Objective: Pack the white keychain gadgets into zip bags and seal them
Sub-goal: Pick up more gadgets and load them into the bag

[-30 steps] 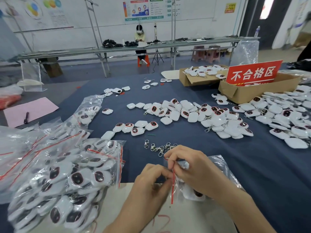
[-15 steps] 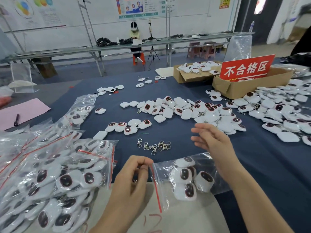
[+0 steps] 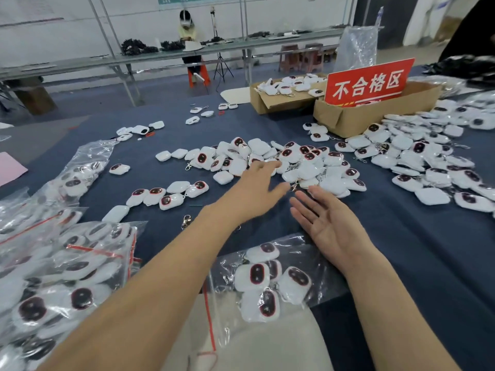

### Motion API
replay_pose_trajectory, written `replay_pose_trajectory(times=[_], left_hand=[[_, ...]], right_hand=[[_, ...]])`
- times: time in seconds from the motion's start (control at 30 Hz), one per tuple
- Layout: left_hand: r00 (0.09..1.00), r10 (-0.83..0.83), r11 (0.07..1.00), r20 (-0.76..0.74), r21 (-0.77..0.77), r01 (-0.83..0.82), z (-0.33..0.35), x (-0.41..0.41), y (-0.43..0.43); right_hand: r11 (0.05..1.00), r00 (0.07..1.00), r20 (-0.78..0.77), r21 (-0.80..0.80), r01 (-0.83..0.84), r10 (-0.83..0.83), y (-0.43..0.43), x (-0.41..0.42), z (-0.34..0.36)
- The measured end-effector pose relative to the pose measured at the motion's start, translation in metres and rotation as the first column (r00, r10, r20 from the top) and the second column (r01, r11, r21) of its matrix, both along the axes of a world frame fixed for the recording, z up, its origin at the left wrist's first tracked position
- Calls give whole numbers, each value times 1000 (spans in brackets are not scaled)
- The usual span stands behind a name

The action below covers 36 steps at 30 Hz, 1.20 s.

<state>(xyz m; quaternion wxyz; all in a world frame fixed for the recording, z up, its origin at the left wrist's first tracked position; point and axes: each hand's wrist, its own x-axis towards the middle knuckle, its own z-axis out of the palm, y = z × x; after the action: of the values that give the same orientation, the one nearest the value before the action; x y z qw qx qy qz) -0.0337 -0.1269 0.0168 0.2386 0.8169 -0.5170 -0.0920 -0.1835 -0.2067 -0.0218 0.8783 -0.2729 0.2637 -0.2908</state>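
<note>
Just beyond crinkly clear zip bag [image 3: 225,274] of rounded white gadgets [image 3: 251,277], 2 empty, straight-fingered hands [image 3: 257,188] [image 3: 329,226].

White wall [image 3: 40,44], long metal bench [image 3: 150,57], grey floor [image 3: 88,100].

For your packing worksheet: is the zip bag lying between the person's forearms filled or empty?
Filled: the zip bag holds several white gadgets, visible through its clear plastic.

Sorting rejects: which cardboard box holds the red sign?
The right box, nearer the camera; the sign stands in it. The left box shows gadgets, no sign.
</note>
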Motion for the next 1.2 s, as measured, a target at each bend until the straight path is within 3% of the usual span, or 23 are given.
replay_pose_trajectory(times=[0.2, 0.5, 0.67, 0.83, 0.93, 1.07, 1.2], left_hand=[[967, -197, 954, 159, 259, 152, -17, -12, -59], [986, -156, 987, 66, -27, 158, -9, -14, -34], [993, -105, 980, -53, -173, 95, -12, -17, 6], [994, -63, 961, -85, -273, 38, -15, -25, 50], [976, -23, 945, -217, -323, -50, -18, -32, 70], [870, -62, 915, -490, -376, -146, -24, -40, 79], [760, -93, 886, -643, -401, -232, -32, -39, 85]], right_hand=[[998, 997, 44, 21, -60, 59, -2, -3, 1], [999, 1000, 4, 48, -3, 3, -3, 3, 0], [980, 1000, -23, -200, -20, 16, 5, 7, -7], [852, 989, -134, -508, -126, 67, 13, 3, -8], [749, 982, -168, -639, -176, 87, 18, -1, -3], [628, 977, -195, -750, -207, 89, 27, -2, 2], [590, 969, -189, -769, -246, 159, 30, 0, 1]])
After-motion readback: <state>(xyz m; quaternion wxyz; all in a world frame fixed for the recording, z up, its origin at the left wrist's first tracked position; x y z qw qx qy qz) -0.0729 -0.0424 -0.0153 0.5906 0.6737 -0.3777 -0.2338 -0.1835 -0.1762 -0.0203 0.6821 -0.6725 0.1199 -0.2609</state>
